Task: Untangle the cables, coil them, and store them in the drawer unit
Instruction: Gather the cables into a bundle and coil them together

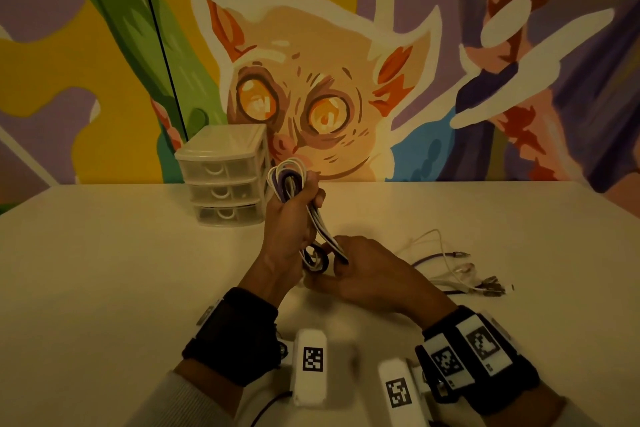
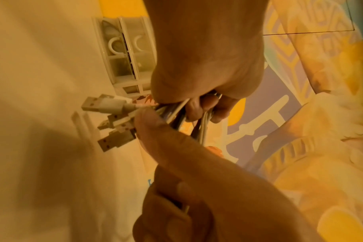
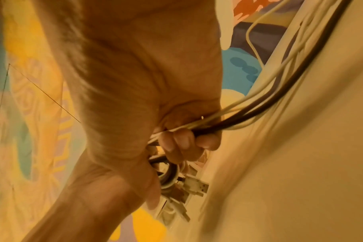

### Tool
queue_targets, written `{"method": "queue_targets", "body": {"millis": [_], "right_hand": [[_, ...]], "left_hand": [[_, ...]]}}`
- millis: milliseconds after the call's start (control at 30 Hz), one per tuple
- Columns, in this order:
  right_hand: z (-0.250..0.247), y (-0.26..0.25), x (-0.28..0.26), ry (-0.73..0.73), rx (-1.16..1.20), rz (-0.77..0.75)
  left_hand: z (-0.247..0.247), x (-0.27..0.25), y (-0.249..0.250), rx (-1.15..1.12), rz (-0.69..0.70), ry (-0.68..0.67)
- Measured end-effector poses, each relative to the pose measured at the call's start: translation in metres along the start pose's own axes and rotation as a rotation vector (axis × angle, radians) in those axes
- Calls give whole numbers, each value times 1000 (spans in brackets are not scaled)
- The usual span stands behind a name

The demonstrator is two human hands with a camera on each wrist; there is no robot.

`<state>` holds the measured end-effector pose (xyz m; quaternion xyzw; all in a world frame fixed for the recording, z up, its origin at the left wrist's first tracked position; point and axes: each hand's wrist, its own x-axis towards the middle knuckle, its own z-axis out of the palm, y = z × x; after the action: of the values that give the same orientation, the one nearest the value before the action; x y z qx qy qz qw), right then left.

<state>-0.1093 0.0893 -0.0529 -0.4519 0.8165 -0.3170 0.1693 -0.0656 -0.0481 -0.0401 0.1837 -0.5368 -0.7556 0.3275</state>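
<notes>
A bundle of white and dark purple cables [image 1: 289,178] is looped in my left hand [image 1: 294,215], which grips it upright above the table; the loop tops stick out over my fist. My right hand [image 1: 360,269] grips the same bundle lower down, near the table, fingers curled round the strands [image 3: 205,129]. Several USB plugs [image 2: 110,124] stick out beside my left fingers, and the same plugs [image 3: 195,188] show in the right wrist view. The cables' free ends with plugs [image 1: 478,279] trail over the table to the right. The clear three-drawer unit [image 1: 225,177] stands behind my left hand, drawers shut.
The white table [image 1: 104,270] spreads under both hands, with its back edge against a painted mural wall [image 1: 329,80]. Wrist cameras with black-and-white markers [image 1: 313,359] sit on my forearms near the front edge.
</notes>
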Motion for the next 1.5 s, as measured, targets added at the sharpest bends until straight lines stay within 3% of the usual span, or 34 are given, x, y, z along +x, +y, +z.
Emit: {"method": "queue_targets", "body": {"millis": [133, 333, 533, 767, 833, 933, 1067, 1233, 1500], "right_hand": [[2, 0, 2, -31, 48, -50], [6, 6, 6, 37, 174, 42], [4, 6, 8, -46, 103, 59], [-3, 6, 1, -20, 14, 80], [-4, 4, 0, -1, 9, 70], [-2, 4, -1, -3, 29, 78], [4, 3, 0, -45, 55, 45], [6, 1, 3, -47, 50, 34], [9, -3, 2, -33, -33, 74]], "left_hand": [[0, 0, -2, 15, -1, -11], [5, -4, -2, -39, -16, -102], [11, -8, -3, 24, 37, -49], [12, -10, 1, 196, 127, -62], [11, -8, 2, 132, 121, -58], [12, -9, -1, -121, -10, -107], [10, -9, -2, -116, -12, -179], [3, -6, 7, -311, -98, -328], [0, -3, 6, -274, -138, -122]]}}
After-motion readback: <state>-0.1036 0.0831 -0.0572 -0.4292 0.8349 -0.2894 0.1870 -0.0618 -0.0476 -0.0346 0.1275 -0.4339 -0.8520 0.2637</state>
